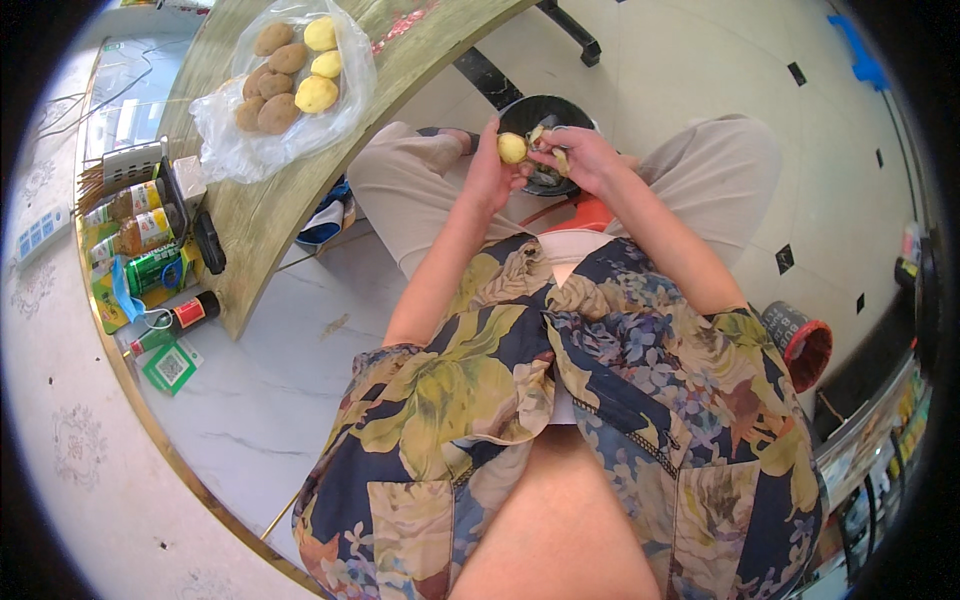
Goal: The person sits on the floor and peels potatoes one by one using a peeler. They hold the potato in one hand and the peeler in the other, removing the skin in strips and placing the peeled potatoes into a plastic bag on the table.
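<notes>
My left hand (489,174) holds a yellow, peeled-looking potato (512,148) between thumb and fingers, over a black bucket (547,109). Close beside it, my right hand (592,159) grips what looks like a peeler (535,141), mostly hidden by fingers. Pale strips of peel (560,162) hang at the right fingers. More scraps lie dimly in the bucket, which stands between my knees. On the wooden table (420,71) to the left, a clear plastic bag (352,112) carries several unpeeled brown potatoes (277,113) and three peeled yellow ones (316,94).
Left of the table, bottles (142,234), a green can (146,271), a dark glass bottle (196,309) and a basket of skewers (127,169) crowd together. A power strip (43,234) lies farther left. A red-rimmed bin (806,352) stands at right on the tiled floor.
</notes>
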`<control>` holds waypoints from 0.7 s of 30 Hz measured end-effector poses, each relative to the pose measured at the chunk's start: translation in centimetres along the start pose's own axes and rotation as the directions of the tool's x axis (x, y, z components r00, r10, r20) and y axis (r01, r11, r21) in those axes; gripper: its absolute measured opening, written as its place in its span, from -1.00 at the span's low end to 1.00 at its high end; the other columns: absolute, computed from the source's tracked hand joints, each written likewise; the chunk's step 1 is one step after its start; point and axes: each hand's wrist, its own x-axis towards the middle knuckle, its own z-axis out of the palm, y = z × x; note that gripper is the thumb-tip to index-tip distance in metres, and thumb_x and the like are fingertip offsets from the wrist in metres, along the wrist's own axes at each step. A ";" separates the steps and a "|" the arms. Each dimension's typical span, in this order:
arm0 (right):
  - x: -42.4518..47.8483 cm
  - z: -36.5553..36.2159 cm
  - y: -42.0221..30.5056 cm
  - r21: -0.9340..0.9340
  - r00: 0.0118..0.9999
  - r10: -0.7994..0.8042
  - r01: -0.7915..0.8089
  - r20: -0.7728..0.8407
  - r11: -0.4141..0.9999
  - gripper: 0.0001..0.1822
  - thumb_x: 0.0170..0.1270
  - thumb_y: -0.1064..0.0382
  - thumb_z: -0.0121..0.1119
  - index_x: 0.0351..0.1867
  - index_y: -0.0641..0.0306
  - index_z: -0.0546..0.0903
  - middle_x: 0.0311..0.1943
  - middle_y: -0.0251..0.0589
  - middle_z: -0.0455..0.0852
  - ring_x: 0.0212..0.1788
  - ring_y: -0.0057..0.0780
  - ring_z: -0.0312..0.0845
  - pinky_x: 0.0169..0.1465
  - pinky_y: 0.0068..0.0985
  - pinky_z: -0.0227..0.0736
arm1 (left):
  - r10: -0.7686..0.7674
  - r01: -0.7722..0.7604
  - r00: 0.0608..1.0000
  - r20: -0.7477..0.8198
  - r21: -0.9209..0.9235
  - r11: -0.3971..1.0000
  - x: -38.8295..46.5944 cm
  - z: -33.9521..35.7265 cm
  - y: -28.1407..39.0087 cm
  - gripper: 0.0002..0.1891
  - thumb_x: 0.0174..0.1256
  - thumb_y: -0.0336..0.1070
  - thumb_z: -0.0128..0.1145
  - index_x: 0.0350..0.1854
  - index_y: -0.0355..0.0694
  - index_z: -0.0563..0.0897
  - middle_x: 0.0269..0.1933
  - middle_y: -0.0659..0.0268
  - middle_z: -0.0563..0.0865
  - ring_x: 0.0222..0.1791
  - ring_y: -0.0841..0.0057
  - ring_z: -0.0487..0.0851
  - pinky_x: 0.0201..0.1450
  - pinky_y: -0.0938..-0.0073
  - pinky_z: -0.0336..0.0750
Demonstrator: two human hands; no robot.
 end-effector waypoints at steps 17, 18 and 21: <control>-0.5 1.0 0.3 -0.240 0.995 -0.031 0.052 0.092 0.969 -0.85 0.30 0.34 0.17 -0.29 0.44 0.59 -0.20 -0.07 0.66 -0.08 -0.31 0.61 0.15 -0.34 0.54 | 0.745 -0.464 0.656 0.121 0.843 0.272 2.1 -0.9 -1.2 -0.57 0.47 -0.01 -0.22 -0.39 -0.24 0.54 -0.50 0.28 0.59 -0.60 0.54 0.50 -0.62 0.62 0.30; -0.5 0.5 0.2 -0.194 0.994 -0.034 0.053 0.099 0.980 -0.85 0.29 0.35 0.16 -0.30 0.45 0.59 -0.21 -0.06 0.65 -0.08 -0.30 0.61 0.15 -0.34 0.54 | 0.645 -0.428 0.764 -0.020 0.732 0.529 1.9 -0.4 -0.9 -0.59 0.48 -0.02 -0.25 -0.34 -0.23 0.53 -0.47 0.25 0.59 -0.58 0.52 0.50 -0.61 0.60 0.30; 0.0 -0.2 0.2 -0.043 0.998 -0.005 0.007 0.062 0.999 -0.87 0.28 0.39 0.13 -0.31 0.48 0.58 -0.24 -0.04 0.64 -0.10 -0.26 0.61 0.15 -0.34 0.55 | 0.249 -0.206 0.954 -0.170 0.237 0.950 1.4 0.0 0.2 -0.58 0.48 -0.01 -0.32 -0.26 -0.22 0.52 -0.41 0.20 0.58 -0.56 0.47 0.49 -0.62 0.57 0.27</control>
